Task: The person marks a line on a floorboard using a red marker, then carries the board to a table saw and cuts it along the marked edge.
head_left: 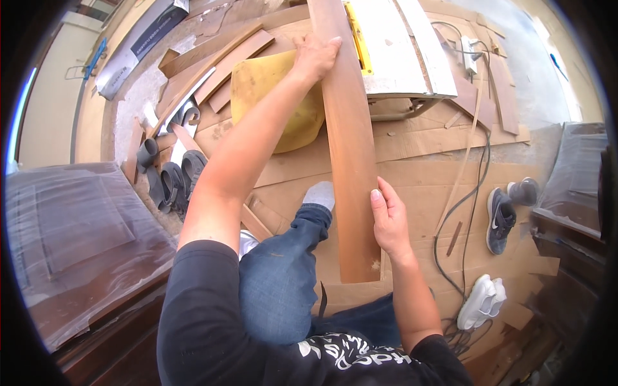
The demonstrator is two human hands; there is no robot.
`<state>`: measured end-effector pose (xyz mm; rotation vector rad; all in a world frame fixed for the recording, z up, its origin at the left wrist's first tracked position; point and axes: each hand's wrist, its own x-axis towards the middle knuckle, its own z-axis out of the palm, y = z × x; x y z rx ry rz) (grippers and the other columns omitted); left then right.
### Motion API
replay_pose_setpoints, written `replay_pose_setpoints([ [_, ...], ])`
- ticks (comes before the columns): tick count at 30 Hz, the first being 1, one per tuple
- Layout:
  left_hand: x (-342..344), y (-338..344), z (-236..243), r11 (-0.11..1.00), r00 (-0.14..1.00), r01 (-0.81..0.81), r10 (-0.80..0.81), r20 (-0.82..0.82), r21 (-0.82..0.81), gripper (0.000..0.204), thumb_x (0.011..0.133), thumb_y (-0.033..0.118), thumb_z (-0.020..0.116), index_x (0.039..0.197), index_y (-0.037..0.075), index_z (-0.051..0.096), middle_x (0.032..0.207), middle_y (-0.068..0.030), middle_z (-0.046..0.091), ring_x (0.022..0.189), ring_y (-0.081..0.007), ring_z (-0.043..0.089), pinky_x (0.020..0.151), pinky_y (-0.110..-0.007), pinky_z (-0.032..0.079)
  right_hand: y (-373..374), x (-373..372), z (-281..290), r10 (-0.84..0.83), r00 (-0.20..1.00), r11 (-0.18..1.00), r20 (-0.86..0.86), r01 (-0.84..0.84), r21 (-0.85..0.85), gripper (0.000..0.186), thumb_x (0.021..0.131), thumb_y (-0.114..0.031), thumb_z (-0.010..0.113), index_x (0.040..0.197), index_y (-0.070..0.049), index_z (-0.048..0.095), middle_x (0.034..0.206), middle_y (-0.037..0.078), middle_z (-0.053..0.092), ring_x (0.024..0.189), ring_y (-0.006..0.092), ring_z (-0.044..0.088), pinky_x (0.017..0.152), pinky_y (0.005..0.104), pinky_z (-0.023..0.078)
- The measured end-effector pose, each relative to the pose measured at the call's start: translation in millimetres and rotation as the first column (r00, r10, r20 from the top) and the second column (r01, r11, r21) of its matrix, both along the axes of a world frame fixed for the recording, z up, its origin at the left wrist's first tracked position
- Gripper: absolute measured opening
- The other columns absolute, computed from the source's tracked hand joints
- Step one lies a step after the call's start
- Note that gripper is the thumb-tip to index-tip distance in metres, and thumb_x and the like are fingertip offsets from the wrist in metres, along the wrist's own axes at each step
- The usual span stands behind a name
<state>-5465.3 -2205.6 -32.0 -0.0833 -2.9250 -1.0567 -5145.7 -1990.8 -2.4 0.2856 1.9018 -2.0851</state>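
A long brown wooden board [351,148] runs from the top of the view down toward my lap. My left hand [315,58] grips its left edge near the far part, fingers closed. Lower down, my right hand [390,219] holds the opposite edge, thumb on the face and some fingers hidden. Just right of the board's far part, a yellow spirit level [358,38] lies on a white bench-like surface [412,64]. A yellow plastic stool or tub, its kind unclear, [270,96] stands under my left forearm.
Flat cardboard [412,161] covers the floor. Wood offcuts [238,64] lie at the far left. A black cable [473,190] trails on the right from a white power strip [469,58]. Dark sneakers [501,222] and white shoes [481,302] sit to the right. Plastic-wrapped furniture [77,225] borders the left.
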Motion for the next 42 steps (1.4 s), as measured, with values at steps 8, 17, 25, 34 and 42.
replay_pose_setpoints([
  [8, 21, 9, 10, 0.975, 0.991, -0.125, 0.132, -0.024, 0.186, 0.073, 0.099, 0.046, 0.061, 0.136, -0.016, 0.048, 0.144, -0.0393, 0.04, 0.137, -0.0497, 0.039, 0.117, -0.047, 0.039, -1, 10, 5, -0.027, 0.998, 1.0, -0.048, 0.027, 0.012, 0.054, 0.11, -0.026, 0.055, 0.147, 0.012, 0.047, 0.131, 0.015, 0.067, 0.12, 0.017, 0.061, 0.104, 0.0292, 0.047],
  [17, 37, 17, 17, 0.978, 0.993, -0.112, 0.118, -0.027, 0.176, 0.074, 0.1, 0.046, 0.062, 0.135, -0.016, 0.042, 0.142, -0.0338, 0.033, 0.126, -0.048, 0.05, 0.111, -0.048, 0.044, 6, 27, -1, -0.043, 0.999, 0.999, -0.005, 0.043, -0.018, 0.047, 0.11, -0.021, 0.054, 0.146, 0.01, 0.051, 0.137, 0.013, 0.065, 0.126, 0.0175, 0.058, 0.108, 0.0302, 0.044],
  [25, 49, 17, 16, 0.98, 0.993, -0.109, 0.102, 0.053, 0.167, 0.072, 0.1, 0.046, 0.061, 0.132, -0.016, 0.041, 0.138, -0.039, 0.036, 0.125, -0.05, 0.047, 0.112, -0.049, 0.041, 6, 40, 0, -0.054, 0.998, 0.999, -0.037, 0.054, -0.006, 0.05, 0.109, -0.023, 0.055, 0.145, 0.012, 0.05, 0.129, 0.015, 0.069, 0.118, 0.0162, 0.061, 0.102, 0.0287, 0.047],
  [34, 29, 14, 18, 0.953, 0.979, -0.176, 0.142, 0.148, 0.245, 0.077, 0.101, 0.047, 0.059, 0.138, -0.017, 0.039, 0.145, -0.0396, 0.034, 0.137, -0.0491, 0.039, 0.117, -0.048, 0.037, 9, 47, 9, -0.045, 0.999, 0.999, -0.004, 0.045, 0.019, 0.049, 0.109, -0.022, 0.056, 0.144, 0.012, 0.052, 0.129, 0.013, 0.069, 0.118, 0.0159, 0.061, 0.103, 0.0286, 0.047],
  [42, 24, 15, 19, 0.977, 0.992, -0.123, 0.12, 0.023, 0.177, 0.077, 0.099, 0.047, 0.061, 0.138, -0.016, 0.042, 0.149, -0.039, 0.034, 0.138, -0.0481, 0.041, 0.116, -0.046, 0.04, 9, 53, 10, -0.066, 0.998, 0.998, -0.016, 0.066, 0.006, 0.047, 0.109, -0.023, 0.056, 0.144, 0.01, 0.053, 0.124, 0.011, 0.071, 0.112, 0.0136, 0.062, 0.099, 0.0271, 0.048],
])
